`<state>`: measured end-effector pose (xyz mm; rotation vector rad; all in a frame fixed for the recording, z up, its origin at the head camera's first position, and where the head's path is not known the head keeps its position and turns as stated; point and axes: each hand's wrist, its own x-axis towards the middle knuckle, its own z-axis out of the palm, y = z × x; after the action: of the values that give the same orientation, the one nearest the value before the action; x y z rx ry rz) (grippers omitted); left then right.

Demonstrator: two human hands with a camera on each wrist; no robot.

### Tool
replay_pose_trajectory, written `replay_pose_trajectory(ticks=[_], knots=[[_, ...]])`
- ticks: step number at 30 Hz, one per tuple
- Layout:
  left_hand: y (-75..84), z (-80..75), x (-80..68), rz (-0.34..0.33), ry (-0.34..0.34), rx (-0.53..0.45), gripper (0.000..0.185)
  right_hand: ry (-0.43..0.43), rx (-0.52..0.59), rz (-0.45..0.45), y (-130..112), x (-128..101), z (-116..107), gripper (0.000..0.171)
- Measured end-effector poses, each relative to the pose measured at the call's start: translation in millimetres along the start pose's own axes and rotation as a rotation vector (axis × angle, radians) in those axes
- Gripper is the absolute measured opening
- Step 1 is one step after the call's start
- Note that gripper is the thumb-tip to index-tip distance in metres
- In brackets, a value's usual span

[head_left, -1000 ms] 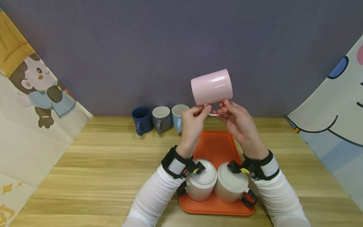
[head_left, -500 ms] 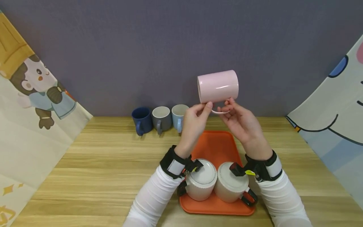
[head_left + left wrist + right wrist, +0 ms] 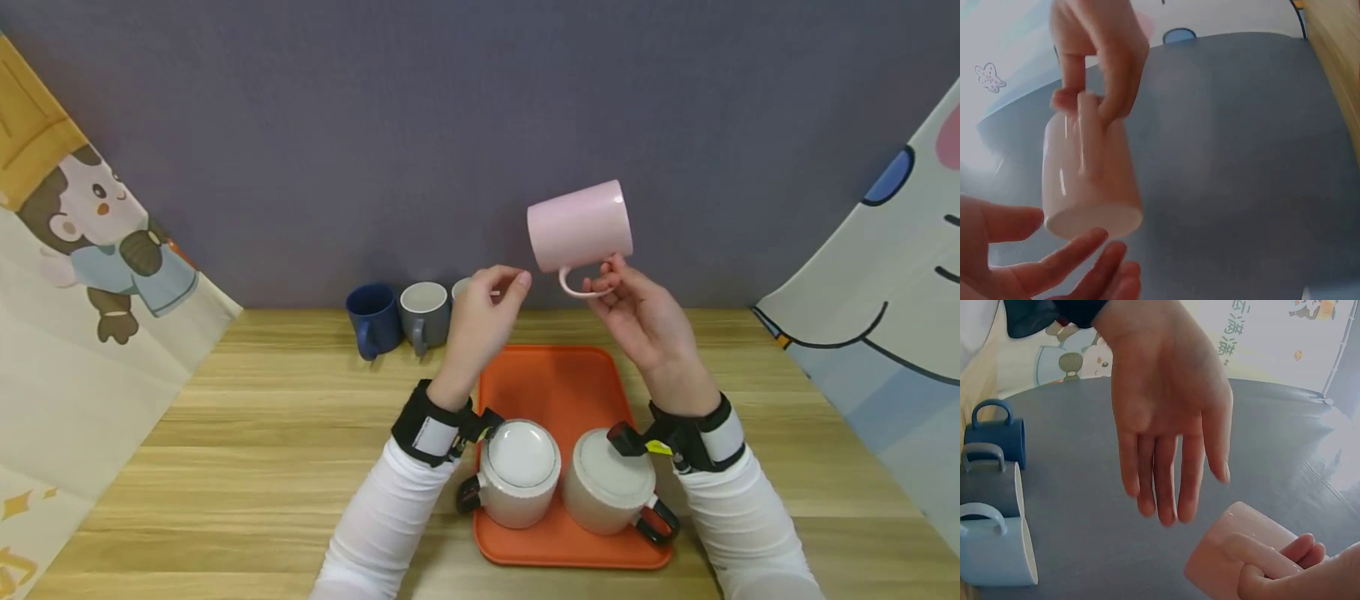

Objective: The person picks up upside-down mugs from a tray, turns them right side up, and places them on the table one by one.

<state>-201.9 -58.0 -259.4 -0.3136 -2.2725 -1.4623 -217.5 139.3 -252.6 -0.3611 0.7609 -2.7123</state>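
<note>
A pink mug (image 3: 580,225) is held in the air on its side, its handle (image 3: 572,287) pointing down. My right hand (image 3: 654,337) pinches that handle near the mug's right end, between thumb and fingers. Just left of the mug, my left hand (image 3: 480,325) is apart from it and holds nothing. Its fingers (image 3: 1166,478) look straight and spread in the right wrist view. In the left wrist view the pink mug (image 3: 1091,162) hangs from my right hand (image 3: 1100,56), its other end close to my left fingertips.
Below my hands lies an orange tray (image 3: 558,375) bearing two upturned pale mugs (image 3: 521,475) with black handles. A navy mug (image 3: 375,318), a grey mug (image 3: 426,315) and a light blue mug (image 3: 994,553) stand in a row by the grey backdrop (image 3: 375,150).
My left hand has let go of the pink mug's handle and moved left, now overlapping the light blue mug. The right hand keeps its hold; the mug has shifted slightly right.
</note>
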Motion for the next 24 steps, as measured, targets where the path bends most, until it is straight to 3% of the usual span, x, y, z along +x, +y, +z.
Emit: replay_pose_trajectory(ticks=[6, 9, 17, 24], knots=[[-3.6, -9.1, -2.1, 0.032, 0.029, 0.037, 0.024, 0.042, 0.020, -0.019, -4.3, 2.8, -3.7, 0.012], [-9.2, -11.4, -4.0, 0.068, 0.050, 0.123, 0.024, 0.043, 0.000, -0.036, -4.5, 5.1, -7.0, 0.011], [-33.6, -16.3, -7.3, 0.193, 0.125, 0.313, 0.025, 0.026, -0.071, -0.098, -5.2, 14.2, -17.6, 0.014], [-55.6, -20.6, -11.2, 0.294, 0.179, 0.434, 0.027, 0.099, -0.182, -0.142, -3.7, 22.8, -24.4, 0.016]])
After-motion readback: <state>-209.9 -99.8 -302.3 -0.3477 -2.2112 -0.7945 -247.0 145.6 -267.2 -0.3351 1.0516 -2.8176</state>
